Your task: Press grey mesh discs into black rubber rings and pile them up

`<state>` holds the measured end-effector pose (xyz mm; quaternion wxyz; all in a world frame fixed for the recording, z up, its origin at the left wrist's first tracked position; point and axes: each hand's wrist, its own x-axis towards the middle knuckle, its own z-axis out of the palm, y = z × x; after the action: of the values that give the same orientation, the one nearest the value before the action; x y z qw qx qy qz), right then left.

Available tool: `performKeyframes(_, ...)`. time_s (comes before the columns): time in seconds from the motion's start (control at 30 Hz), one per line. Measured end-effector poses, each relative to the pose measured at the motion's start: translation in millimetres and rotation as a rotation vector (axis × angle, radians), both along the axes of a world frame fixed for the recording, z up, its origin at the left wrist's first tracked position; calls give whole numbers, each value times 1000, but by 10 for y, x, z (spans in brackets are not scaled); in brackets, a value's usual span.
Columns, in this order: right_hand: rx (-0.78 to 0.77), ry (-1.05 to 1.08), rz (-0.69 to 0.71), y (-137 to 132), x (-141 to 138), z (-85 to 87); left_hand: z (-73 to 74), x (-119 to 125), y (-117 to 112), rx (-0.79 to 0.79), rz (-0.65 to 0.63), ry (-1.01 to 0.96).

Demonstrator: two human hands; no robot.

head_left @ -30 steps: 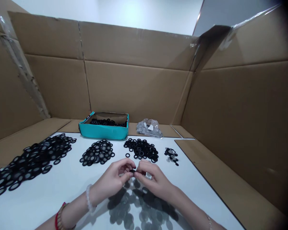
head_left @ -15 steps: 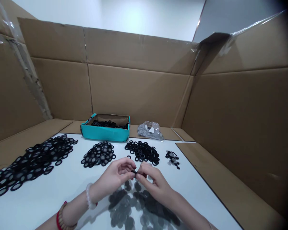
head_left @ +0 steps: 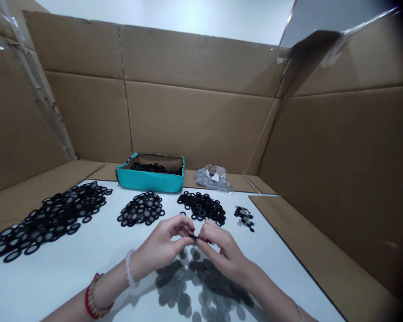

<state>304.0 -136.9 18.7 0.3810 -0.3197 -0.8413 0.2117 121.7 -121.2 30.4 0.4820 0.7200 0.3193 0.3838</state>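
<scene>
A small black ring (head_left: 193, 237) is pinched between my two hands, above the white table; its far parts are hidden by fingertips. My left hand (head_left: 169, 241) grips its left side with thumb and forefinger, the other fingers curled loosely. On the right side, my right hand (head_left: 223, 252) presses it with thumb and fingertips. Below the hands lie scattered grey translucent discs (head_left: 174, 286) and darker ones. Just beyond them is a pile of small black rings (head_left: 203, 208), with a pile of ringed discs (head_left: 141, 209) to its left.
A long heap of larger black rings (head_left: 53, 219) spreads over the left side. A teal box (head_left: 151, 180) of black rings and a clear plastic bag (head_left: 212, 178) stand at the back. A small cluster (head_left: 244, 216) lies right. Cardboard walls (head_left: 195, 120) enclose the table.
The view has tilted and shifted slightly, so the piles appear higher and a little to the right. Both hands keep hold of the small ring, which now shows more between the fingertips.
</scene>
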Motion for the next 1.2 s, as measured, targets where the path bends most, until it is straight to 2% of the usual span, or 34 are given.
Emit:
performKeyframes(0.17, -10, 29, -1, -17, -2, 8, 31, 20, -12, -149, -1, -120)
performKeyframes(0.3, -53, 91, -1, -29, -18, -31, 58, 53, -52, -231, 46, -210)
performKeyframes(0.47, -138, 121, -6, -16, -39, -73, -14, 97, -64, -309, 103, -261)
performKeyframes(0.6, -143, 64, -28, 9, -34, -52, -57, 63, -23, -267, 86, -217)
performKeyframes(0.73, -153, 7, -43, 24, -4, -7, -7, 13, -6, -76, 57, -54)
performKeyframes(0.8, -165, -25, -39, 23, 6, 10, 25, 7, -13, -41, 45, -17)
performKeyframes(1.03, -139, -93, 1, 12, 0, 39, 27, 37, -28, -161, 40, -74)
performKeyframes(1.2, -141, 10, -19, -9, -25, 10, 57, 66, -64, -303, 141, -176)
